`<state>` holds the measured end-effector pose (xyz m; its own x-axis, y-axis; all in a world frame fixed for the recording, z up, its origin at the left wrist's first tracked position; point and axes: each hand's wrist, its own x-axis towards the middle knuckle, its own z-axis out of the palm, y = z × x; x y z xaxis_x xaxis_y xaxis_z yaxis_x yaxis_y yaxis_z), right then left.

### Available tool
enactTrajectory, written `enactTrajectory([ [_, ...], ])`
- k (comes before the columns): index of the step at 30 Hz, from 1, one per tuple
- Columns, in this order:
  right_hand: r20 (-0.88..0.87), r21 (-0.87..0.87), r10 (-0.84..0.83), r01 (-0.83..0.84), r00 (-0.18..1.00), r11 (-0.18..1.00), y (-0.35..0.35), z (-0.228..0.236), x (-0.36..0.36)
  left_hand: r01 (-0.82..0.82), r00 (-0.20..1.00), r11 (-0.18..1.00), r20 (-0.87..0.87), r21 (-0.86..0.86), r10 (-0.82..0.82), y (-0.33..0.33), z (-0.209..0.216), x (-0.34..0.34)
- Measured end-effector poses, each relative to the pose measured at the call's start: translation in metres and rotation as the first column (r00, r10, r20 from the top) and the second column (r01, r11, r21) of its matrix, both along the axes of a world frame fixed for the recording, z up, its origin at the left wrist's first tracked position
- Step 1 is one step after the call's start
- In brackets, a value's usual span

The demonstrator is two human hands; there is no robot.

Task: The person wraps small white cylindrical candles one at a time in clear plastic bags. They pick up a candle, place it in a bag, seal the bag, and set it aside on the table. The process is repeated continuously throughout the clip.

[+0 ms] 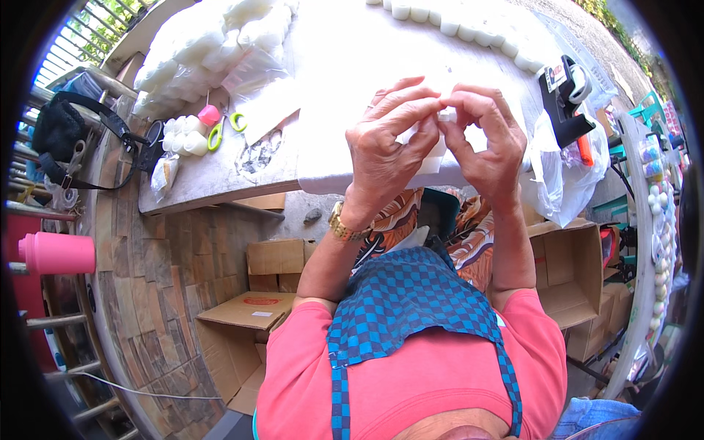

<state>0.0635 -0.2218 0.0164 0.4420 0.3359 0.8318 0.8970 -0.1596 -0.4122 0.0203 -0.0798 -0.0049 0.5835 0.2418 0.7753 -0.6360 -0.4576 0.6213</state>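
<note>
My left hand [396,136] and my right hand [488,139] meet above the near edge of the table. Between their pinched fingertips is a small white piece [446,116], mostly covered by the fingers, so its kind does not show. Bright white covering [330,139] lies beneath on the table and is washed out by glare. A curved row of short white cylinders [469,31] stands along the far side.
White cylinders in clear plastic [213,51] are piled at the far left. Nearer lie green-handled scissors [215,137] and a pink object [210,114]. At right are a black tape dispenser [561,103] and a plastic bag [550,172]. Cardboard boxes [242,308] stand below.
</note>
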Motion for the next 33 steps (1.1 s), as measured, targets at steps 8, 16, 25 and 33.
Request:
enactTrajectory([
  [8, -0.066, 0.017, -0.033, 0.034, 0.997, 0.999, 0.016, -0.010, 0.018, -0.122, 0.985, 0.986, 0.138, 0.110, 0.106, 0.012, -0.014, 0.022],
  [16, 0.045, -0.040, -0.034, 0.036, 0.998, 0.999, 0.013, -0.008, 0.019, -0.014, 0.997, 0.994, 0.077, 0.104, 0.006, 0.013, -0.018, 0.019],
  [25, 0.310, 0.048, -0.168, 0.161, 0.936, 0.986, 0.024, -0.024, 0.023, 0.155, 0.945, 0.980, -0.271, -0.125, -0.184, 0.025, -0.016, 0.016],
  [33, 0.478, 0.013, -0.217, 0.240, 0.851, 0.971, 0.024, -0.017, 0.029, -0.005, 0.928, 0.985, -0.369, -0.170, -0.059, 0.016, -0.006, 0.009],
])
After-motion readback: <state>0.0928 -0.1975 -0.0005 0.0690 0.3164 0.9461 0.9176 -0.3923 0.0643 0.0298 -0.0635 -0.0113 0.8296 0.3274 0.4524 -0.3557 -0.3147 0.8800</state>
